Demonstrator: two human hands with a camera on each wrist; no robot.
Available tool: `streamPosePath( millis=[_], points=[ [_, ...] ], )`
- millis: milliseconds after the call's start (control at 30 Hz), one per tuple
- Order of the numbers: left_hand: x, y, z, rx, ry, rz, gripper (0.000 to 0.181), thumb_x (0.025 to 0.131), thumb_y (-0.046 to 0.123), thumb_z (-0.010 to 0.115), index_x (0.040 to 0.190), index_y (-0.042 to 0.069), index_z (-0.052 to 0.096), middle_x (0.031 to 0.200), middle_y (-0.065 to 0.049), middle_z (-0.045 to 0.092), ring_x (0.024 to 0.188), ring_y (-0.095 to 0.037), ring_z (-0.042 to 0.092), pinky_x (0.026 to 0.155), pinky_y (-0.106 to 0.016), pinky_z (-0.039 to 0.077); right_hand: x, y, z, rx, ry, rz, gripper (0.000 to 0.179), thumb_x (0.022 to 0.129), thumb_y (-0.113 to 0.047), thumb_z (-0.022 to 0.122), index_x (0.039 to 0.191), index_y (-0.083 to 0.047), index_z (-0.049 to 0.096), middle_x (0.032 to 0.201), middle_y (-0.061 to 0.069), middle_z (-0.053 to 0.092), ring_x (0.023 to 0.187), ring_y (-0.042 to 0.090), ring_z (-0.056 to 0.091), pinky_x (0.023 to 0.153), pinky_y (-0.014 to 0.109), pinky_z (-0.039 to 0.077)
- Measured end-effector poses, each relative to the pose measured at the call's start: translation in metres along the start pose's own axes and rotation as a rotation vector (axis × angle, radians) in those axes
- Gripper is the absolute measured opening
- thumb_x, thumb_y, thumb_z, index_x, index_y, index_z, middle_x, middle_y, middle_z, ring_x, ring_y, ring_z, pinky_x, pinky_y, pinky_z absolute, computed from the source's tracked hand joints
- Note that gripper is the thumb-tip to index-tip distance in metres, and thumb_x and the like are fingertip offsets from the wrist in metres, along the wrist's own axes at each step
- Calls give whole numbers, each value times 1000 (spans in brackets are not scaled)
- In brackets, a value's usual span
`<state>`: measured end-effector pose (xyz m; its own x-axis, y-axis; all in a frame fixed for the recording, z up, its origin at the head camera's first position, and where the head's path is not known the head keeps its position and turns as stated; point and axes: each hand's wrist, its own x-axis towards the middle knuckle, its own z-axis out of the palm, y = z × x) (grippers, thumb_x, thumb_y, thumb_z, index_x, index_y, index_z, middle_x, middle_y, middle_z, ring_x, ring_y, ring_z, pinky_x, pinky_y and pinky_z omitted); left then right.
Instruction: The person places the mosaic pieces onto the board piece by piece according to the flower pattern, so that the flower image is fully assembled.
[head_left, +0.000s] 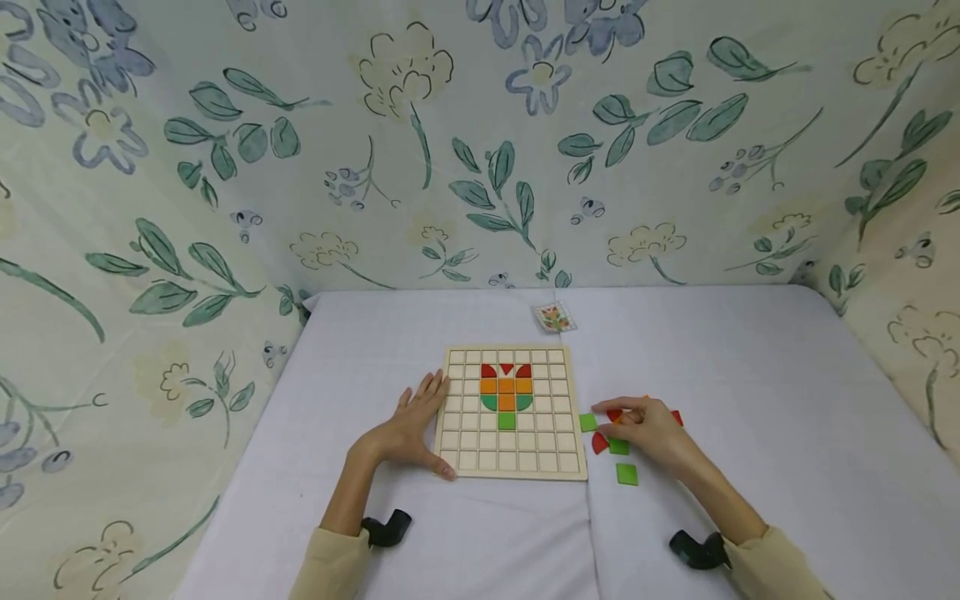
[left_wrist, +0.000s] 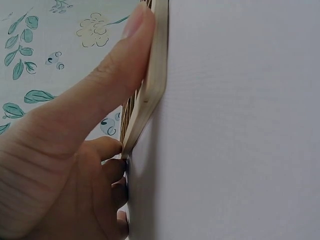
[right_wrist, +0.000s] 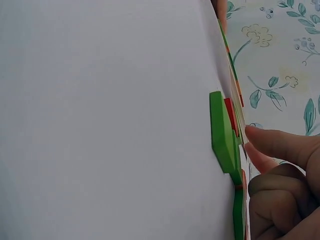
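Note:
A square wooden grid board [head_left: 465,462] lies on the white-covered table. On it, red, orange and green pieces form a tulip-like figure [head_left: 507,386], with a light green square as the stem. My left hand [head_left: 408,433] rests against the board's left side, fingers spread and thumb at the near left corner; in the left wrist view the thumb [left_wrist: 117,65] touches the board's edge. Just right of the board, my right hand [head_left: 651,429] pinches a light green square tile [head_left: 588,422] between thumb and index finger. Its other fingers are curled over the loose pieces, partly hiding them.
Beside and under the right hand lie loose pieces: a red quarter-round piece [head_left: 599,443], green squares [head_left: 627,474] and bits of orange and red. A small picture card [head_left: 554,317] with a flower pattern lies beyond the board. Floral cloth [head_left: 420,167] hangs behind the table.

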<state>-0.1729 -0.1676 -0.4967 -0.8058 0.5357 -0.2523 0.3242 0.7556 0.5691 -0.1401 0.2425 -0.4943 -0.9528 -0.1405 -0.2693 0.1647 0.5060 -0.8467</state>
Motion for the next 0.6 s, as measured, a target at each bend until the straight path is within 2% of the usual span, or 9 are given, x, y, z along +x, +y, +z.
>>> streamPosePath(
  millis=[167, 600],
  points=[
    [0, 0, 1, 6, 1, -4, 151, 61, 50, 98, 166, 4, 0, 175, -14, -9, 163, -34, -12, 131, -60, -5, 2, -2, 4, 1, 0, -15, 43, 90, -21, 81, 129, -5, 71, 58, -4, 31, 52, 10, 29, 52, 27, 26],
    [0, -1, 1, 1, 4, 2, 151, 60, 51, 98, 166, 4, 0, 174, -14, -9, 163, -33, -12, 131, -60, -6, 7, -3, 7, -39, 18, 47, 37, 91, -21, 80, 124, -6, 74, 57, -4, 32, 53, 12, 32, 51, 25, 27]
  ],
)
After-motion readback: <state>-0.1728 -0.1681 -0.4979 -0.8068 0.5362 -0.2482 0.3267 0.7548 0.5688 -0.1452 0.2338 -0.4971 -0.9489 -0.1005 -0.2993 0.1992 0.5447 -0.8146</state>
